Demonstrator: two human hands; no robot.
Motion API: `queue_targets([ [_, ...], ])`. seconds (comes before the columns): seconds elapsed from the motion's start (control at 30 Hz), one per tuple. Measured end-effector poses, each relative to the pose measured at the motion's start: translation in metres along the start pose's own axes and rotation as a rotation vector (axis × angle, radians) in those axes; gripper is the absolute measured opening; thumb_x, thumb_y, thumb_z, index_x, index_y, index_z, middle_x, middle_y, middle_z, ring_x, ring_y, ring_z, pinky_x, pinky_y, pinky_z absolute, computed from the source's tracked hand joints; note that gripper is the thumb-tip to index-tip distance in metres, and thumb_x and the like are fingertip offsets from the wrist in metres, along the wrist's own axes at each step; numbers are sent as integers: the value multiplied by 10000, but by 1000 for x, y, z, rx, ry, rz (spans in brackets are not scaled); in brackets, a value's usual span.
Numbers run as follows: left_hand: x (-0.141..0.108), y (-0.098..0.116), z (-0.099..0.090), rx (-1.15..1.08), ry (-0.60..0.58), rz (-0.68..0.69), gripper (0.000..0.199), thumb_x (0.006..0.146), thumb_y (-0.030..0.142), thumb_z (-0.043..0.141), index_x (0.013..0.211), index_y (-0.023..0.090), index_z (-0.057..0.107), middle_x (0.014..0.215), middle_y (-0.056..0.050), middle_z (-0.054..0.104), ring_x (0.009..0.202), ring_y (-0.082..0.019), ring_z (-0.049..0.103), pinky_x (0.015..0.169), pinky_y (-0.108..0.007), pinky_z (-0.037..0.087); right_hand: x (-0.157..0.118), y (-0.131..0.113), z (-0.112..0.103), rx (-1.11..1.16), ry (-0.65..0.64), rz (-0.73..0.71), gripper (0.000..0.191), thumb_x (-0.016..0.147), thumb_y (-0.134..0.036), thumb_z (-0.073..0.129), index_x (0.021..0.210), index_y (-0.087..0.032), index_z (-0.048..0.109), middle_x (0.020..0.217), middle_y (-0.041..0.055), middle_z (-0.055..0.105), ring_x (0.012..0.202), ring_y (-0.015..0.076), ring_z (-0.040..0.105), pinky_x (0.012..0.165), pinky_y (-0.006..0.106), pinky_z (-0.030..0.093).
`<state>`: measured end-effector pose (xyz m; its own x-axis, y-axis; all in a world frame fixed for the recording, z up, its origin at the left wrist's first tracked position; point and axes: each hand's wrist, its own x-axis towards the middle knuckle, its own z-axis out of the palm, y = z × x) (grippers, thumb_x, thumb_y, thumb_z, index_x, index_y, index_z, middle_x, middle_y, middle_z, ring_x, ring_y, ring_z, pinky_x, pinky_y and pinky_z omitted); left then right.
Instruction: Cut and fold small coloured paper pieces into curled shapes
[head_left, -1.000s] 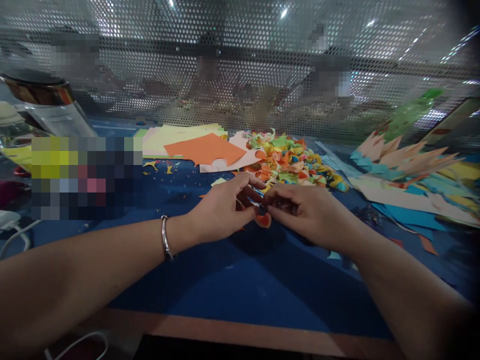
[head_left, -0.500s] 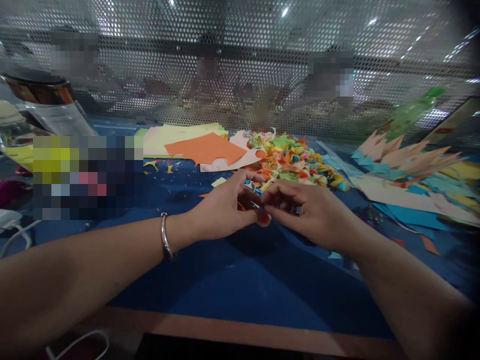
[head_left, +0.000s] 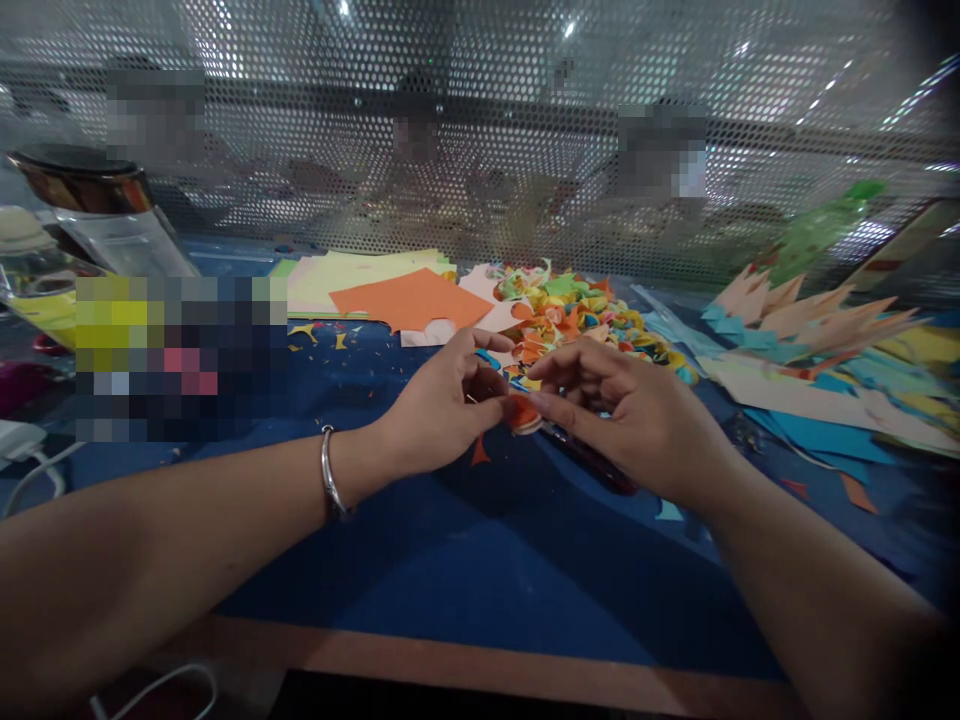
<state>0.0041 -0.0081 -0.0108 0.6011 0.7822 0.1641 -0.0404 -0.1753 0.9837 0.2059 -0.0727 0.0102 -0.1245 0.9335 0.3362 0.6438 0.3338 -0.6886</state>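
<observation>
Paper piece [head_left: 524,414] between left grip [head_left: 442,405], pinching it, and right grip [head_left: 637,410], loosely parted, thumb [head_left: 561,410] at edge.

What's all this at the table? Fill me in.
A person is handling a small orange piece above a blue tabletop. The left hand holds it, with the thumb of the right hand at its edge. Beyond the hands lies a heap of colourful bits, with an orange sheet to its left and pointed peach pieces to its right.
</observation>
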Motion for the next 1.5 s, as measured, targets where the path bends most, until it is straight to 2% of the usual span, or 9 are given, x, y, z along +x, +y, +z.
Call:
queue_targets([
  [0.27,0,1,1,-93,102,23,447,826,109,751,1172,229,495,850,54,627,719,-91,620,733,-268,528,1,-2,-1,109,-22,41,329,903,-462,762,1087,-201,686,883,48,745,583,131,605,532,274,502],
  [0.53,0,0,2,-184,126,-57,357,861,158,757,1131,214,531,920,17,611,813,-112,632,763,-280,548,2,-2,-1,204,-27,82,366,895,-490,792,1103,-206,691,868,39,740,567,122,623,498,252,537],
  [0.73,1,3,3,-264,123,-143,318,853,137,764,1083,198,553,921,11,588,771,-99,634,704,-261,549,3,-2,-3,215,-46,102,343,908,-482,782,1103,-210,705,776,20,733,512,124,639,466,247,534],
  [0.83,1,5,3,-288,127,-163,306,851,129,762,1065,200,555,920,12,590,775,-96,640,701,-252,545,3,-2,-4,221,-53,95,364,897,-499,789,1110,-213,713,806,30,750,511,119,636,446,240,515],
  [0.93,1,3,2,-276,107,-137,306,844,153,764,1060,206,553,923,11,610,794,-101,640,705,-248,540,3,-2,-3,218,-48,86,373,892,-506,793,1114,-215,720,822,37,759,520,119,634,450,241,515],
  [1.03,1,0,1,-220,70,-55,293,836,168,755,1034,214,543,923,14,624,814,-104,631,722,-248,535,2,-3,-2,198,-20,73,357,897,-494,780,1101,-207,720,843,46,767,538,120,630,490,254,544],
  [1.2,0,-1,1,-193,22,35,287,848,182,749,1014,226,519,882,28,607,778,-104,609,700,-254,526,3,-6,-4,171,-16,45,291,901,-446,763,1066,-211,714,808,37,756,517,118,607,483,252,515],
  [1.37,0,0,2,-224,76,2,270,850,173,764,993,219,540,945,10,609,841,-106,631,739,-254,535,3,-6,-6,186,-34,72,297,896,-451,772,1058,-208,718,830,46,769,517,120,609,474,254,504],
  [1.5,1,2,3,-257,76,-80,249,869,160,747,1018,219,556,927,8,615,838,-110,646,735,-250,535,3,-6,-6,200,-49,78,297,904,-466,767,1054,-213,724,752,24,737,496,119,600,441,244,469],
])
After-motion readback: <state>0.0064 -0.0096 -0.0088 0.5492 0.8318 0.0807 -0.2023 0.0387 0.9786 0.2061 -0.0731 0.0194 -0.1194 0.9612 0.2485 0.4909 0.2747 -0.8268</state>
